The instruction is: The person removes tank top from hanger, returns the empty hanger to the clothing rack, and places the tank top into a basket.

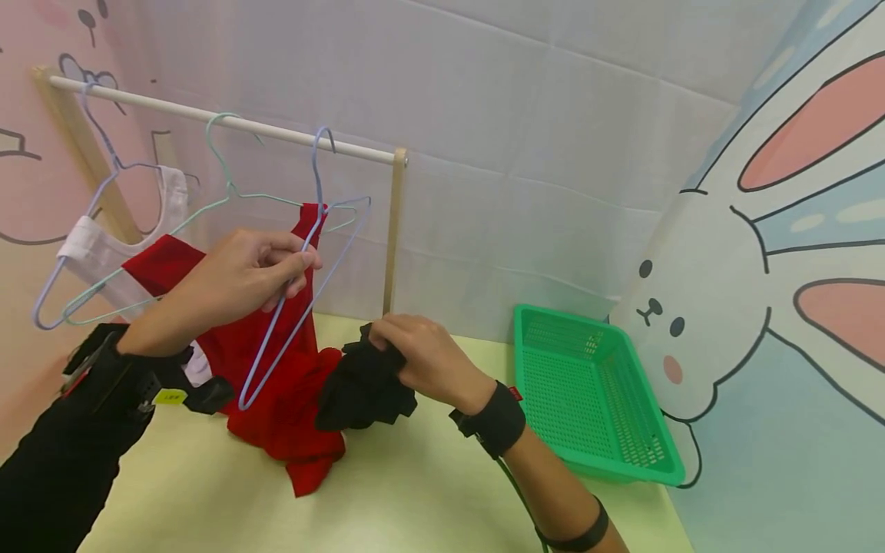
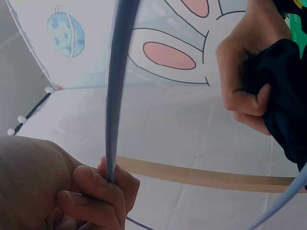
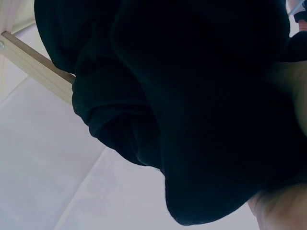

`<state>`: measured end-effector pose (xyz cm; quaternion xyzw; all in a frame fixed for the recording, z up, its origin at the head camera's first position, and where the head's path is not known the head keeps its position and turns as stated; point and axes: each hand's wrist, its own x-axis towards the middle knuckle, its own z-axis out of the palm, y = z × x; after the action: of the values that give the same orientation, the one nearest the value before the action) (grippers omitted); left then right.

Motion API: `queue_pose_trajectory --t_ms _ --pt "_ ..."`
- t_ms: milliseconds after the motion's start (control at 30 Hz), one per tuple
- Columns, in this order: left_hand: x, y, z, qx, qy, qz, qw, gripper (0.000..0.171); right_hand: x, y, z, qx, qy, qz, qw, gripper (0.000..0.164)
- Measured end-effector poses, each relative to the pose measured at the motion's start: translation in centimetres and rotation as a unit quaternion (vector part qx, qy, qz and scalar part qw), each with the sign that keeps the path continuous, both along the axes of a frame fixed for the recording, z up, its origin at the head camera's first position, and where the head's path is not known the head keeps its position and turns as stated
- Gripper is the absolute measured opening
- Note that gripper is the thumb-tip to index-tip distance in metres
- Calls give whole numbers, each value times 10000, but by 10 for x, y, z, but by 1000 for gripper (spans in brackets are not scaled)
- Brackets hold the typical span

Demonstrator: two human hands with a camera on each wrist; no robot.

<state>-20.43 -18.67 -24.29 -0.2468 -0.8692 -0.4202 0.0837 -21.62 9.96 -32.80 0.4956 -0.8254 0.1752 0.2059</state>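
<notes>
My left hand [image 1: 242, 276] pinches one side of a lilac wire hanger [image 1: 265, 342], whose hook sits over the rail. Bunched in my right hand [image 1: 432, 357] is a black cloth garment [image 1: 362, 392], its shape hidden by folds. In the left wrist view the hanger wire [image 2: 115, 91] passes between thumb and fingers, with the black cloth [image 2: 280, 91] off to the right. Dark fabric [image 3: 158, 96] fills most of the right wrist view. Behind my left hand, a red garment [image 1: 276, 415] hangs from a mint-green hanger [image 1: 230, 187], its lower part heaped on the table.
A white garment [image 1: 176, 203] hangs on another lilac hanger [image 1: 104, 138] at the left. The white rail [image 1: 166, 107] is held by wooden posts [image 1: 395, 230]. To the right, a green plastic basket [image 1: 522, 338] stands on the pale yellow table [image 1: 429, 491], beside the rabbit-print curtain [image 1: 691, 307].
</notes>
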Motion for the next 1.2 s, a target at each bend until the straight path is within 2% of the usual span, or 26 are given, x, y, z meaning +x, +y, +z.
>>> queue_pose_trajectory --t_ms 233,833,1200 --pt "-1 0 1 71 -23 -55 10000 20 1 3 6 -77 69 -61 9999 36" --pt "-3 -2 8 94 -9 263 9996 21 2 7 18 -262 246 49 9993 35" --pt "-13 -4 7 45 23 41 10000 25 5 10 26 -394 321 107 9987 36"
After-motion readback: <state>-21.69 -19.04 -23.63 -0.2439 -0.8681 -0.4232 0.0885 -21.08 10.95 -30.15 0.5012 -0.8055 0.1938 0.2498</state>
